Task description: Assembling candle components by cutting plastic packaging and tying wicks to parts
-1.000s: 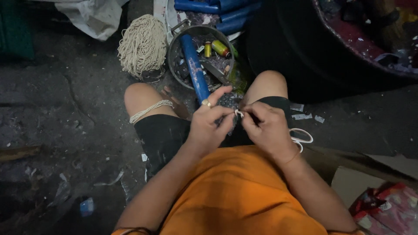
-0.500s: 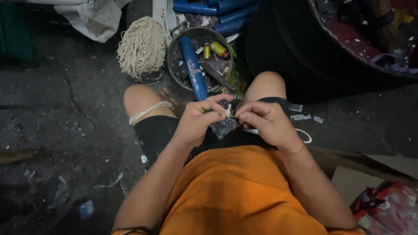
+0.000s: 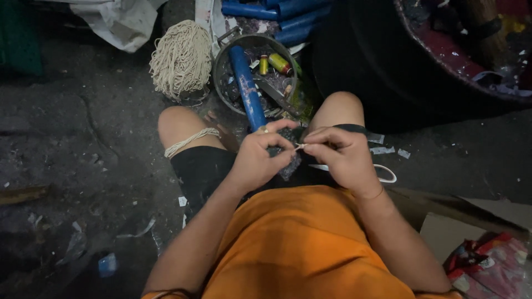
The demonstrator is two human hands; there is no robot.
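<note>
Cream cord (image 3: 300,147) ran between my two hands over my lap, pinched at its short visible end. My left hand (image 3: 256,160) was closed around a dark, glittery lump (image 3: 288,160) and braced it against my black shorts, apparently to keep it steady while the cord was worked. My right hand (image 3: 341,158) was closed too, thumb and forefinger nipping the cord just beside the lump; whether the cord was knotted there I could not tell. More cream cord looped over my left knee (image 3: 188,141), within easy reach. Beyond my knees, on the far side, stood a round metal bucket (image 3: 221,77) holding a blue tube (image 3: 246,88) and small spools; a coil of cream rope (image 3: 180,58) lay just to its left. A large dark tub (image 3: 443,50) crowded the far right, touching nothing I held. Open floor (image 3: 66,155) lay to the left, littered but free for moving; cardboard (image 3: 460,232) closed the near right.
</note>
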